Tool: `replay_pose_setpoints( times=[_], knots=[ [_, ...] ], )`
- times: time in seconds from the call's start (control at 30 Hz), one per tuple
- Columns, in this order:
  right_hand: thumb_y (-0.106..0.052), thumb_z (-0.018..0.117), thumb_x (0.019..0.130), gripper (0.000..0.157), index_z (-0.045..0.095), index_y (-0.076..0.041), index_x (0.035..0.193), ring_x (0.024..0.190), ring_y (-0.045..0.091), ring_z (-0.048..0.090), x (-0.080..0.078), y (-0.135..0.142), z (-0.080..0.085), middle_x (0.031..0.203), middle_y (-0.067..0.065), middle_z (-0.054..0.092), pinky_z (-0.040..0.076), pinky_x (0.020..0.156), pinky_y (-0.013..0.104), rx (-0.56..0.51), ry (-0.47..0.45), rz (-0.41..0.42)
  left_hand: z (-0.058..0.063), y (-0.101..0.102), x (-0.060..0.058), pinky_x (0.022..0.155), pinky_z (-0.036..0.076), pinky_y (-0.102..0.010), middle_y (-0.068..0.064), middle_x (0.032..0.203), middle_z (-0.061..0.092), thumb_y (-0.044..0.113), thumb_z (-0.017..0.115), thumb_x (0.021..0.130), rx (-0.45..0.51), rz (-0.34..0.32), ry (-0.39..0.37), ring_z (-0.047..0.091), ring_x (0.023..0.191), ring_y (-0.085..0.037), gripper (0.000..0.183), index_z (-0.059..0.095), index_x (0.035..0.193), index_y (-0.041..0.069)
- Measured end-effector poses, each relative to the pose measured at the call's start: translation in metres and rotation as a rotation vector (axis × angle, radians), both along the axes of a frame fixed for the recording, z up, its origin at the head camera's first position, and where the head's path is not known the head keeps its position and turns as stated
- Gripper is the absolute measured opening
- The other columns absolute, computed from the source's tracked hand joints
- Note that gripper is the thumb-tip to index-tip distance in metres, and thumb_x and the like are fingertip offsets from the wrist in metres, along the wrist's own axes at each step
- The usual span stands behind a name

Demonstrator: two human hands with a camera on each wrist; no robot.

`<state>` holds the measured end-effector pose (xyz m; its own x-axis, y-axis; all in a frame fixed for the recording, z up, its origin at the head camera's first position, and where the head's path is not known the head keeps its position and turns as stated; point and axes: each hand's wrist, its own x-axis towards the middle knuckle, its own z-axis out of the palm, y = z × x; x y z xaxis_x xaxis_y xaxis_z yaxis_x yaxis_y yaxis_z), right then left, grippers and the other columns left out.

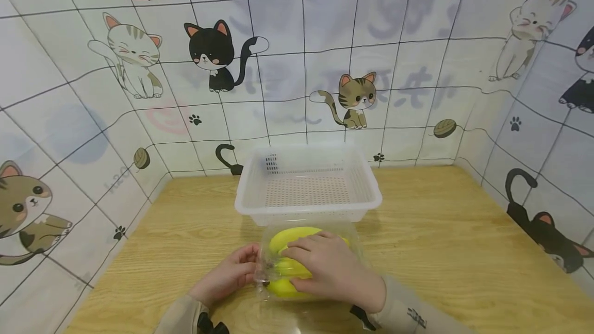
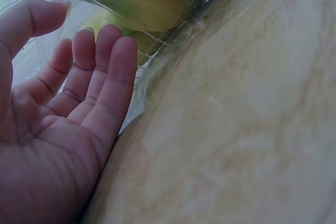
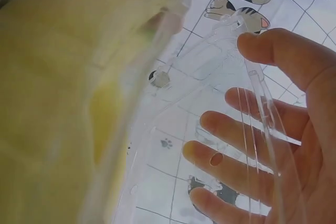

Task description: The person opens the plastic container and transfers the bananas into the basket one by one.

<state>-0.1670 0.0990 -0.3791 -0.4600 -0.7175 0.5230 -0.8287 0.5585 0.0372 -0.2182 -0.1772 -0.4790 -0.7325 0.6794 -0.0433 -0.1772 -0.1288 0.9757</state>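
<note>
A clear plastic box (image 1: 267, 264) stands on the table with yellow bananas (image 1: 292, 235) inside. Green stem ends of the bananas show through its wall in the left wrist view. My right hand (image 1: 331, 267) lies over the box, fingers spread above the fruit. In the right wrist view those fingers (image 3: 236, 169) appear through a clear plastic panel, with the thumb by its upper corner. At the left side of the box is my left hand (image 1: 232, 272). Its fingers (image 2: 116, 72) are loosely bent, tips right at the plastic, palm bare.
Just behind the box sits a white perforated basket (image 1: 308, 210), nothing visible in it. The wood-patterned table (image 1: 431, 251) extends to both sides. Walls with printed cats and tile lines (image 1: 287, 71) enclose it at the back, left and right.
</note>
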Motion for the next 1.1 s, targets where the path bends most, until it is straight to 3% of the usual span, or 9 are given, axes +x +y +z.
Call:
replay_pose_setpoints(
  times=[0.63,0.93,1.1],
  knots=[
    [-0.033,0.076,0.074,0.044,0.067,-0.020,0.115,0.100,0.013,0.063,-0.002,0.003,0.003,0.112,-0.003,0.067,0.052,0.083,0.038,0.037,0.005,0.000,0.000,0.000,0.000,0.083,0.052,-0.030,-0.002,0.105,0.052,-0.005,0.048,0.094,0.012,-0.010,-0.006,0.058,0.092,-0.013,0.019,0.047,0.108,0.008],
    [-0.030,0.075,0.076,0.048,0.065,-0.021,0.122,0.104,0.014,0.062,-0.001,0.009,0.012,0.118,-0.003,0.065,0.050,0.088,0.039,0.100,-0.082,-0.036,-0.001,-0.001,-0.001,0.084,0.052,-0.032,-0.004,0.106,0.052,-0.004,0.049,0.094,-0.030,0.016,0.000,0.058,0.093,-0.016,0.018,0.047,0.108,0.007],
    [-0.033,0.073,0.078,0.044,0.066,-0.020,0.120,0.103,0.014,0.062,-0.002,0.014,0.017,0.117,-0.004,0.066,0.049,0.088,0.038,0.128,-0.087,-0.079,-0.001,-0.002,-0.001,0.086,0.052,-0.035,-0.007,0.108,0.054,-0.004,0.050,0.093,-0.032,0.007,0.004,0.059,0.094,-0.019,0.021,0.048,0.112,0.005]
  ],
)
